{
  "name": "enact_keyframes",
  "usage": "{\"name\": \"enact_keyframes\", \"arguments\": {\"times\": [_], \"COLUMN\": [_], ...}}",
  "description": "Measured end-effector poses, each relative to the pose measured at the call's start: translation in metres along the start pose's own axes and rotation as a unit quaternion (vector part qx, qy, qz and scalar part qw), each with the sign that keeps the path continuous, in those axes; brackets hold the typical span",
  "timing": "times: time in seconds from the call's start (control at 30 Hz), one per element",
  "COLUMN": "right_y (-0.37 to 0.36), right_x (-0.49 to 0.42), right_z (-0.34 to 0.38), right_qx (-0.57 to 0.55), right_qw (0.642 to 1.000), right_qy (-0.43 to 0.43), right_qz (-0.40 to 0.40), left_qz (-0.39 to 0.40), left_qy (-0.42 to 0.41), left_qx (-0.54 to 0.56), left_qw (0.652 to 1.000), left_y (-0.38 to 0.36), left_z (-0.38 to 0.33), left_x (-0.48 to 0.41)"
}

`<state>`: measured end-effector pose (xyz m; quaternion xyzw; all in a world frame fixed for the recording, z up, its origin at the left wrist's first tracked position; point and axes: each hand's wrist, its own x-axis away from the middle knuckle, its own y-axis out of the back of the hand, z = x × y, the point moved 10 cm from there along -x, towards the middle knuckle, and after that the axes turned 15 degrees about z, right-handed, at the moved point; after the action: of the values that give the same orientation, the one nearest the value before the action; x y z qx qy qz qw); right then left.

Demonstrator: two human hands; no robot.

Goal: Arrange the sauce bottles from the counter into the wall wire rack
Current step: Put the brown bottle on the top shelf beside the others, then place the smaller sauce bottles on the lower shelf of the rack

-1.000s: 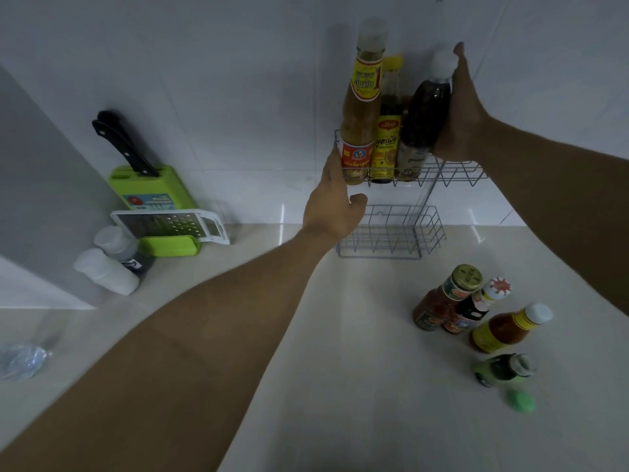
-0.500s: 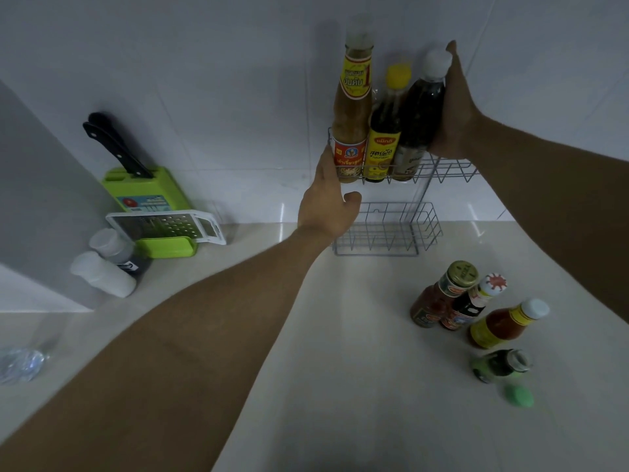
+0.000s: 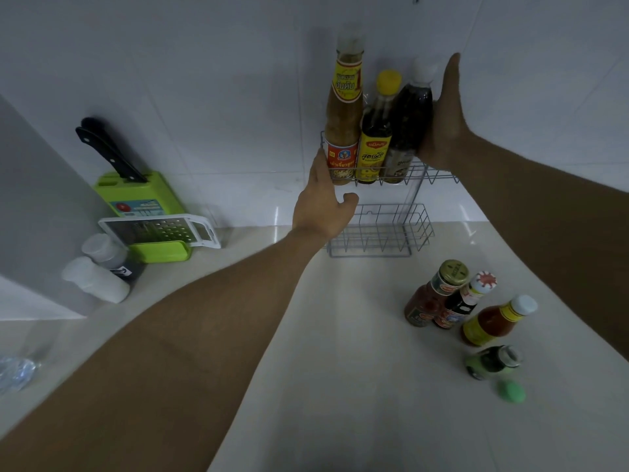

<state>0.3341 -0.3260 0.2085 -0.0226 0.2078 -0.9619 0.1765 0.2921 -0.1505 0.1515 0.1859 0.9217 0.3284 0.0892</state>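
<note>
Grasping the dark bottle beside the yellow-capped bottle is the right hand; left hand, grip released, touches the rack.

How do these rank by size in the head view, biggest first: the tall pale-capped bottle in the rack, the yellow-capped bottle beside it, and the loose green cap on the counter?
1. tall pale-capped bottle
2. yellow-capped bottle
3. green cap, clearly smallest though it lies nearer the camera
</note>
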Motion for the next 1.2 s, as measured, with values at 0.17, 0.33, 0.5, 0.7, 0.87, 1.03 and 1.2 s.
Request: {"name": "enact_keyframes", "arguments": {"times": [0.17,0.33,0.5,0.7,0.87,1.03,1.2], "right_y": [0.031,0.018,0.015,0.015,0.012,0.01,-0.002], "right_x": [0.028,0.042,0.048,0.053,0.072,0.13,0.176], "right_z": [0.001,0.007,0.015,0.013,0.02,0.037,0.008], "right_qx": [0.085,0.148,0.227,0.256,0.303,0.4,0.531], "right_qw": [0.991,0.985,0.965,0.956,0.937,0.872,0.791], "right_qy": [-0.012,0.006,0.035,0.014,-0.024,-0.045,-0.204], "right_qz": [-0.1,-0.087,-0.126,-0.144,-0.174,-0.278,-0.225], "left_qz": [0.009,0.006,0.004,0.011,-0.021,-0.086,0.174], "left_qy": [0.002,0.005,0.004,-0.006,0.017,0.007,0.005], "left_qx": [0.0,0.001,-0.001,0.041,0.091,0.035,0.12], "left_qw": [1.0,1.0,1.0,0.999,0.995,0.996,0.977], "left_y": [-0.001,-0.002,-0.003,-0.005,-0.01,-0.043,-0.159], "left_z": [0.001,0.002,0.003,0.004,0.008,0.017,0.024], "left_x": [-0.001,-0.002,-0.003,-0.005,0.01,0.044,0.071]}}
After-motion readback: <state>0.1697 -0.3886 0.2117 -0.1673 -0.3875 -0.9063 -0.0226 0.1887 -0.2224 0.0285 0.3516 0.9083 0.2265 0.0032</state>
